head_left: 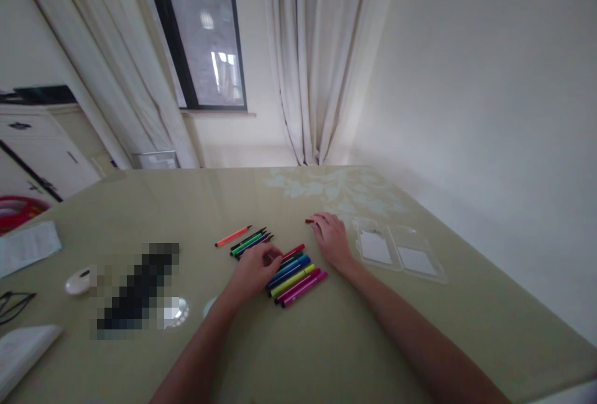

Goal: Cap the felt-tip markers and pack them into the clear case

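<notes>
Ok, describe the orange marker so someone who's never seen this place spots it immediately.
On the pale green table below the window, find the left hand among the colored felt-tips. Beyond it, at the group's left end, lies a slim marker, its dark tip pointing away. It is the only orange one, with a small gap before the green felt-tips.

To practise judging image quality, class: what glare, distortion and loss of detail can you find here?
Head view: white glare on the glossy pale green tabletop; bright reflections in the dark-framed glass window, which leans, probably wide-angle distortion; coarse pixel blocks masking a dark shape; dim light, soft fine detail.
</notes>
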Action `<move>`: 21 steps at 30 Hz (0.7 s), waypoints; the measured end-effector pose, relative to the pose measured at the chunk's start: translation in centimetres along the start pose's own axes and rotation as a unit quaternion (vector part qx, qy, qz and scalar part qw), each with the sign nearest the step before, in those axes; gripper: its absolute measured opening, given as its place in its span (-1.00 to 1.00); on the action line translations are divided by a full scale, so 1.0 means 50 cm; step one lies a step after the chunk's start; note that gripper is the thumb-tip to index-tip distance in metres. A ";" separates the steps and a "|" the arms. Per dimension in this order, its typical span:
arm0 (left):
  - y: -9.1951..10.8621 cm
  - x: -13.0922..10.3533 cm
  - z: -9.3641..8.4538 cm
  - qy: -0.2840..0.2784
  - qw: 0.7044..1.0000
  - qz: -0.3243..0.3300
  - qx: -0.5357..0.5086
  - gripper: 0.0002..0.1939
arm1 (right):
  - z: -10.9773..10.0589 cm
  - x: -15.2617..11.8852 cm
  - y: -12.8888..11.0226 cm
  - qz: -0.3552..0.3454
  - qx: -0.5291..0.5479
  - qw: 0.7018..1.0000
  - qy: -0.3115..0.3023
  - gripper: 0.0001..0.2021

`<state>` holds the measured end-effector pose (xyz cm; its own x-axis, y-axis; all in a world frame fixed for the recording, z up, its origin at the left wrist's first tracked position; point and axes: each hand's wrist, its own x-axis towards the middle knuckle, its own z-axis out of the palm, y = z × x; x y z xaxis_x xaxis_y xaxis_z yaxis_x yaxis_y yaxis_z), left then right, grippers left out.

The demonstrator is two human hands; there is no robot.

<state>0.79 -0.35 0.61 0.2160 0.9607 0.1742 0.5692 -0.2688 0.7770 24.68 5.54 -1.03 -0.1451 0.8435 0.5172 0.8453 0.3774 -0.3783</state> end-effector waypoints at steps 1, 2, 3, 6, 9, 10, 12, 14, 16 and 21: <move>-0.003 0.001 -0.002 0.010 1.000 -0.002 0.003 -0.77 | 0.004 0.013 0.001 0.006 -0.029 1.000 -0.010 -0.73; -0.006 0.003 -0.005 0.025 1.000 -0.010 0.008 -0.76 | 0.009 0.027 0.002 0.015 -0.057 0.998 -0.021 -0.74; -0.011 0.006 -0.011 0.047 0.999 -0.022 0.017 -0.76 | 0.014 0.040 0.003 0.020 -0.083 0.996 -0.035 -0.77; -0.028 0.011 -0.031 0.128 0.987 -0.063 0.079 -0.77 | 0.026 0.071 0.001 0.021 -0.123 0.990 -0.070 -0.82; -0.044 0.010 -0.043 0.141 0.977 -0.073 0.146 -0.83 | 0.023 0.078 -0.011 0.002 -0.112 0.991 -0.076 -0.81; -0.047 0.009 -0.044 0.132 0.975 -0.072 0.163 -0.85 | 0.017 0.073 -0.016 -0.004 -0.100 0.993 -0.070 -0.81; -0.050 0.006 -0.042 0.116 0.971 -0.070 0.198 -0.86 | 0.001 0.053 -0.027 -0.012 -0.062 0.996 -0.057 -0.83; -0.049 0.005 -0.037 0.113 0.964 -0.069 0.232 -0.86 | -0.018 0.021 -0.033 -0.018 -0.006 0.998 -0.053 -0.85; -0.045 0.004 -0.031 0.115 0.959 -0.058 0.254 -0.84 | -0.035 -0.016 -0.034 -0.027 0.051 0.997 -0.047 -0.87; -0.021 0.006 -0.010 0.111 0.975 0.015 0.191 -0.84 | -0.055 -0.069 -0.031 -0.006 0.198 0.980 0.002 -0.88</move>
<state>-0.16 0.28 0.15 0.0832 0.9318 0.3534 0.8281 -0.2619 0.4956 25.27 0.96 -0.10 -0.1509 0.8372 0.5256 0.5783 0.5060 -0.6400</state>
